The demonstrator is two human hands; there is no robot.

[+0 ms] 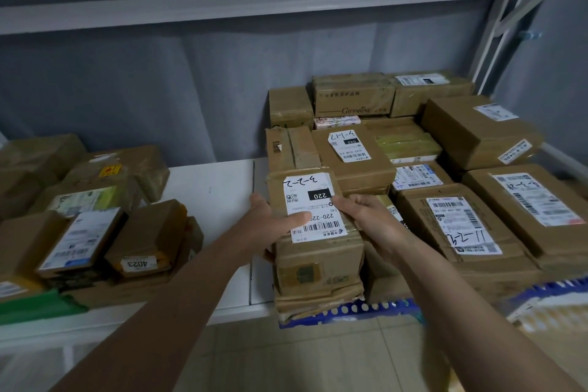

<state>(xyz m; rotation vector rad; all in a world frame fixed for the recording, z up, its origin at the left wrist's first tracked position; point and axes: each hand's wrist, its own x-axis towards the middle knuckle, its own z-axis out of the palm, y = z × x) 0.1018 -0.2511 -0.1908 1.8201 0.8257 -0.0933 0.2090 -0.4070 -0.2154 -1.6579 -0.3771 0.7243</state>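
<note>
Across the white shelf, which runs the width of the view before a grey backdrop, brown cardboard parcels lie in two groups with a bare strip between them. On the right sits the larger stack of parcels, packed close and layered, most with white shipping labels on top. On the left is a lower cluster of parcels, one of them marked 4023.

At the front edge, below the right stack, the rim of a blue perforated basket shows.

A taped cardboard box is at the left end of the right stack, near the shelf's front edge, with its lower end just above the basket rim. Whether it rests on something or is lifted clear cannot be told.

Both hands grip this box from opposite sides. The left hand holds its left side, fingers wrapped round the edge. The right hand clasps the right side, fingers curled behind.

Its white label reads 220, with handwriting at the far end. The left thumb lies flat on that label.
</note>
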